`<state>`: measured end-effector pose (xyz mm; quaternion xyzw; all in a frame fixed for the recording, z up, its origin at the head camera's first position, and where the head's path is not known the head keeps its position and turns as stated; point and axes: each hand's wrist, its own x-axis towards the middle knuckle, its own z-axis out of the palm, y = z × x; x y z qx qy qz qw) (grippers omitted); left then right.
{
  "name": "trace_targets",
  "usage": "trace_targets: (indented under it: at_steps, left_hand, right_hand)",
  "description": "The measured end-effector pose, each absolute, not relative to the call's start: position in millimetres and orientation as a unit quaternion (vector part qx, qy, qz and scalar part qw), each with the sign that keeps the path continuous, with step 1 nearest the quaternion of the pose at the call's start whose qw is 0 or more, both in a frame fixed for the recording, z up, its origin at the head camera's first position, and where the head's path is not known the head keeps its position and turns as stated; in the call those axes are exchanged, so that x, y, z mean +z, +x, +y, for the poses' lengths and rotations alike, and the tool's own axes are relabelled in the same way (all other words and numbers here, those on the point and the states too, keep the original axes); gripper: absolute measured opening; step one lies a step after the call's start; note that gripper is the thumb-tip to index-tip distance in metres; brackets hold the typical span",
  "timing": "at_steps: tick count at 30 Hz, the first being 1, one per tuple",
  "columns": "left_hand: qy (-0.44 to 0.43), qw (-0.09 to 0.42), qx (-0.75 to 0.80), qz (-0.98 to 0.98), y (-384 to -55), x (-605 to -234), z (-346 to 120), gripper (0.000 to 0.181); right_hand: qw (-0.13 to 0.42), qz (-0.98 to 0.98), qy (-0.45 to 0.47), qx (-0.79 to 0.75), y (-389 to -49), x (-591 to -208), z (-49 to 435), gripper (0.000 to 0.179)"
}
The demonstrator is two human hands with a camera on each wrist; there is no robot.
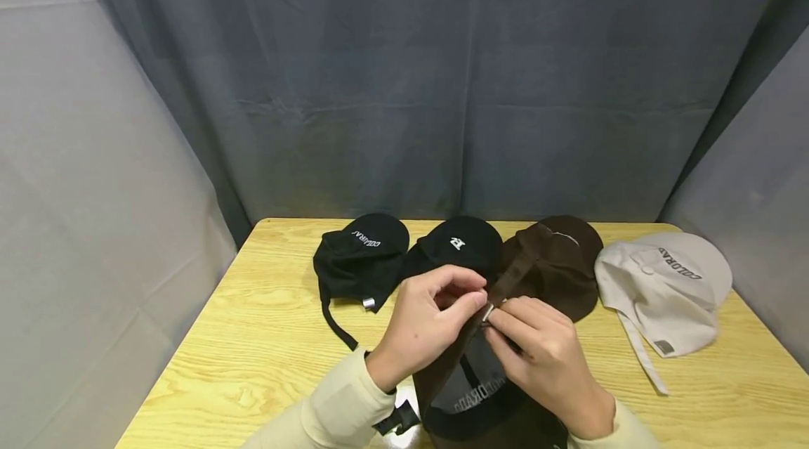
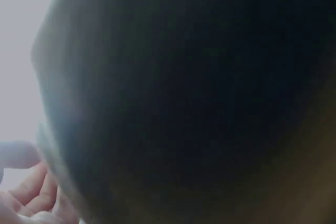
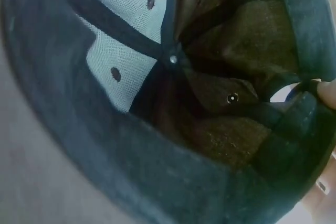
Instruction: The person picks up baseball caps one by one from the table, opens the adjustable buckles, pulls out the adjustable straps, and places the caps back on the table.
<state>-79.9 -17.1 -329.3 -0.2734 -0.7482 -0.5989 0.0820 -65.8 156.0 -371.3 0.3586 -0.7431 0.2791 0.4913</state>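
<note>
A brown cap is held up in front of me, its inside and mirrored lettering showing in the head view. My left hand pinches the back strap between thumb and fingers. Close beside it, my right hand pinches the strap at its small metal buckle. In the right wrist view the cap's lining shows dark seam tape and white mesh, with fingertips at the right edge. The dark, blurred cap fills most of the left wrist view; fingers show at lower left.
Along the table's back lie a black cap with a loose strap, another black cap, a brown cap and a beige cap. A small black object is near my left sleeve. Grey curtains surround the table.
</note>
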Motion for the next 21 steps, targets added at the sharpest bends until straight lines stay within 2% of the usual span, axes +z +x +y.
trace_targets:
  at_steps: [4, 12, 21]
  left_hand:
    - [-0.296, 0.083, -0.590, -0.747, -76, -333, -19, 0.010]
    - [-0.368, 0.215, -0.411, -0.806, -66, -344, -23, 0.027]
    - [-0.370, 0.285, -0.380, -0.798, -67, -347, -18, 0.014]
  right_hand:
    - [0.496, -0.743, 0.349, 0.283, -67, -373, 158, 0.035]
    - [0.512, -0.745, 0.321, 0.282, -69, -371, 159, 0.040]
    - [0.519, -0.746, 0.324, 0.262, -67, -367, 156, 0.040]
